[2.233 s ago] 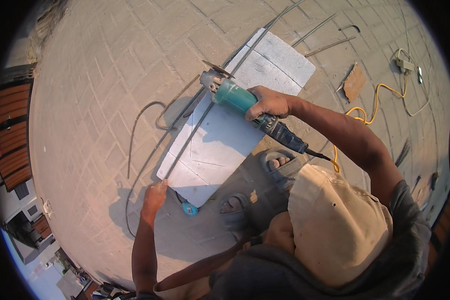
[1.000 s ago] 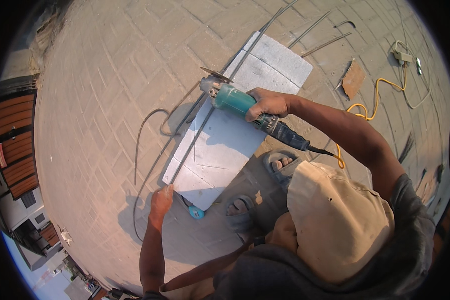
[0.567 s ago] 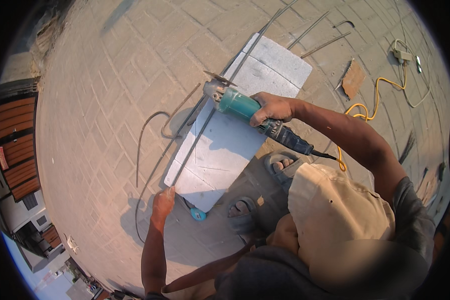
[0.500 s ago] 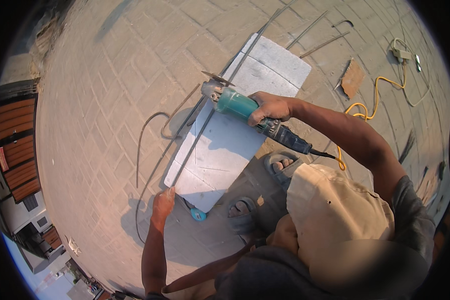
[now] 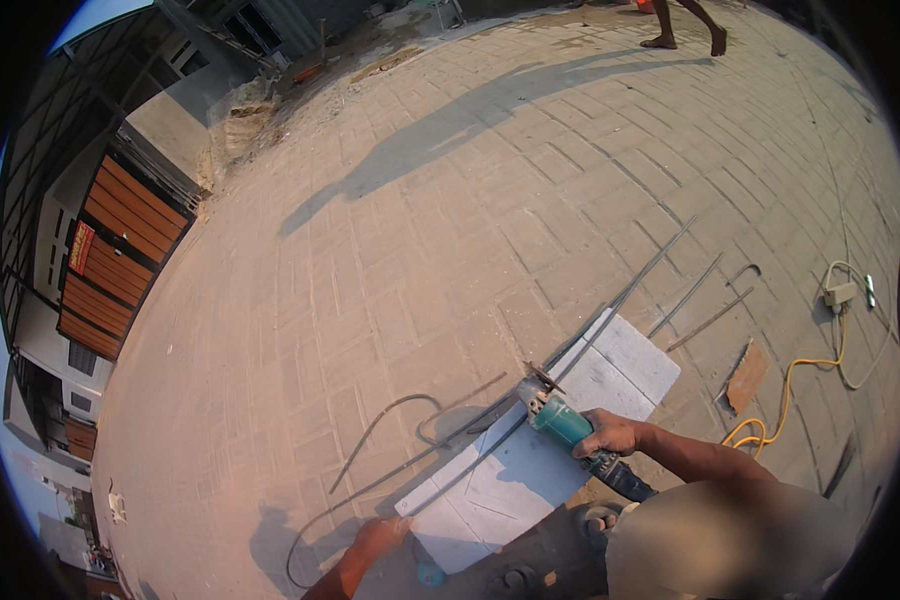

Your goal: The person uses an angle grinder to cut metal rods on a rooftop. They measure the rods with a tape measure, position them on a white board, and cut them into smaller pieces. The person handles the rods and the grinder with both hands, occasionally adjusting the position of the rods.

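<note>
My right hand is wrapped round the body of a green angle grinder. The grinder's disc stands at a thin steel rod, and I cannot tell whether it touches. The rod lies across a pale, flat block on the paving. At the block's near left corner my left hand is closed on the rod's end. A blue tape measure sits beside that corner, partly in shade.
A bent rod lies left of the block; short rods lie beyond its right side. A brown board scrap, a yellow cord and a socket box are at right. Another person's bare legs show at the far edge.
The view has tilted up, so the block, grinder and hands appear lower and farther right. Another person's legs and long shadow have come into view. Both hands keep their holds.
</note>
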Demonstrator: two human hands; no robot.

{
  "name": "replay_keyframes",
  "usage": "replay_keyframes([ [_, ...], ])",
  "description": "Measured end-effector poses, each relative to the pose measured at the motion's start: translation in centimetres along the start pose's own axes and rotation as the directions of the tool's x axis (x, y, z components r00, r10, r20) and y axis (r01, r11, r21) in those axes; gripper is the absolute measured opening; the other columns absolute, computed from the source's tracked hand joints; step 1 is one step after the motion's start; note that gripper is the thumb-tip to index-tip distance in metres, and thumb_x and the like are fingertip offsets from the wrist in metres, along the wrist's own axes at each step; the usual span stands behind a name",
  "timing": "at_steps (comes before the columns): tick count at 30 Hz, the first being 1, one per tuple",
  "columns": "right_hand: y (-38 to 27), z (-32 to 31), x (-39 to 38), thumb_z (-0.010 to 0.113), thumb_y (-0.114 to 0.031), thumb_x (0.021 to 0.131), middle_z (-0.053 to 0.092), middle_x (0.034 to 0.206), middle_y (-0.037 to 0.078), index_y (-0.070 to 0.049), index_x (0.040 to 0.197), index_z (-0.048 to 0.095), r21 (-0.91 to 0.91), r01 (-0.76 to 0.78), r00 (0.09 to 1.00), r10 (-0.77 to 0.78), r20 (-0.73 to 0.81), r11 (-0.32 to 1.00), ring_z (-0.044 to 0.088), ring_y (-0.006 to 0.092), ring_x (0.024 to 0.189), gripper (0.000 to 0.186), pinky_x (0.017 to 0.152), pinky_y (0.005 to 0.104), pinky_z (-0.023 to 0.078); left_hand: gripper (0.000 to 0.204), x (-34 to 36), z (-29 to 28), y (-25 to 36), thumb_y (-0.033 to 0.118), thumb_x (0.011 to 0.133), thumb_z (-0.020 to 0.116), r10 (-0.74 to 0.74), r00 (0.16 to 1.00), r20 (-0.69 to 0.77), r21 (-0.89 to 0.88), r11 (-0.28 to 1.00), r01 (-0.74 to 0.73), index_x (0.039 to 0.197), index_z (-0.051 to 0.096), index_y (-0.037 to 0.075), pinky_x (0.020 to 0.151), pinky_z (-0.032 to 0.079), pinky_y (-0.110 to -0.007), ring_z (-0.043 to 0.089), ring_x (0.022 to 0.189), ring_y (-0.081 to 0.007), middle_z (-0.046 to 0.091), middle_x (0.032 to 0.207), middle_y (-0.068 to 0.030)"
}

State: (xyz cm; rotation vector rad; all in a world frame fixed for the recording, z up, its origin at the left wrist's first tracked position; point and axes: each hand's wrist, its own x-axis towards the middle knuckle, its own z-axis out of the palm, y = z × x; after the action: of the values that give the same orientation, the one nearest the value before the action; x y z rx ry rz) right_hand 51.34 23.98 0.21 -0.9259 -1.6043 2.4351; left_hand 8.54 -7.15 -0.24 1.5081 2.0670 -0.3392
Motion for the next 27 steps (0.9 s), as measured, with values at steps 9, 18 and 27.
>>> replay_keyframes([
  [9, 0.3, 1.0, 0.9, 0.078, -0.021, 0.075, 0.062, 0.084, 0.003, 0.005, 0.107, 0.061, 0.024, -0.04, 0.996, 0.038, 0.078, 0.999, 0.059, 0.0107, 0.075, 0.044, 0.065, 0.0284, 0.05, 0.036, -1.3, 3.1, -1.4, 0.026, 0.098, 0.041, -0.031, 0.996, 0.081, -0.001, 1.0, 0.032, 0.116, 0.064, 0.005, 0.084, 0.051, -0.056, 0.065, 0.098, -0.0431, 0.067, 0.107, -0.0269],
  [18, 1.8, 0.3, 0.5, 0.074, -0.009, 0.073, 0.067, 0.079, 0.005, 0.007, 0.096, 0.064, 0.179, -0.045, 0.999, 0.043, 0.014, 0.983, 0.064, 0.0105, 0.062, 0.03, 0.051, 0.0258, 0.053, 0.054, 0.4, 2.4, -1.3, 0.044, 0.104, 0.041, 0.066, 0.996, -0.066, -0.039, 0.997, -0.069, 0.093, 0.07, 0.0, 0.076, 0.05, -0.056, 0.064, 0.082, -0.0488, 0.067, 0.084, -0.0287],
  [27, 0.5, 1.0, 0.8, 0.075, -0.011, 0.071, 0.066, 0.081, 0.008, 0.009, 0.1, 0.064, 0.116, -0.014, 1.0, 0.015, -0.011, 0.993, 0.064, 0.0132, 0.065, 0.037, 0.056, 0.0281, 0.053, 0.049, -0.9, 1.6, -1.0, 0.04, 0.104, 0.042, 0.051, 0.994, -0.094, -0.012, 0.999, -0.053, 0.094, 0.069, 0.0, 0.074, 0.049, -0.056, 0.063, 0.082, -0.0497, 0.067, 0.084, -0.0287],
])
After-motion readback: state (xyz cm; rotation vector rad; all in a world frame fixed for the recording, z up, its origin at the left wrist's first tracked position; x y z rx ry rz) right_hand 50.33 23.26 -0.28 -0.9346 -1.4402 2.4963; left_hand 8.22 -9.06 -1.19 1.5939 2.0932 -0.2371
